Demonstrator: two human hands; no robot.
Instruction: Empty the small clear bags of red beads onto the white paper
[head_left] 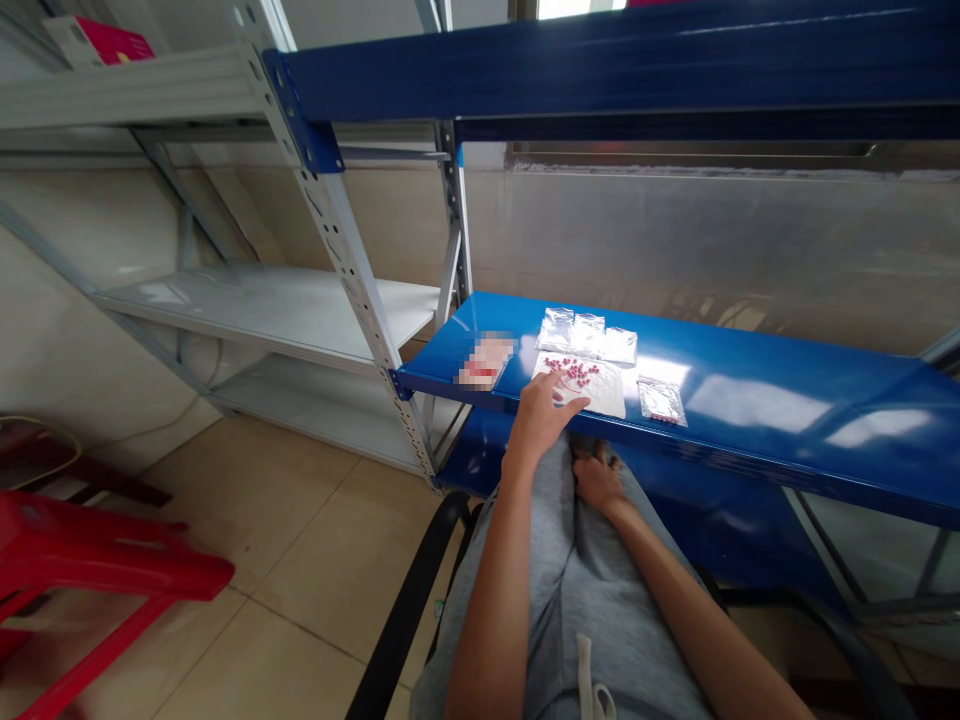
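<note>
My left hand point(540, 410) reaches over the near edge of the blue shelf, its thumb and index finger apart at the left side of a white cloth or paper sheet point(609, 400). Small red beads point(576, 370) lie scattered on the sheet, close to my fingertips, with a thin red line, perhaps a thread, among them. My right hand point(598, 480) rests on my grey trousers below the shelf edge, fingers loosely spread and nothing visible in them. Behind the sheet lie three clear plastic bags point(589, 335) in a row. Another clear bag point(661, 400) holding some red bits lies to the right.
A blurred-out flat item point(487, 362) lies left of the sheet on the blue shelf point(780, 400). A blue beam point(600, 65) crosses above. Grey-white shelving point(277, 300) stands to the left, with a red plastic stool point(105, 550) on the floor. A black chair armrest point(409, 610) is beside me.
</note>
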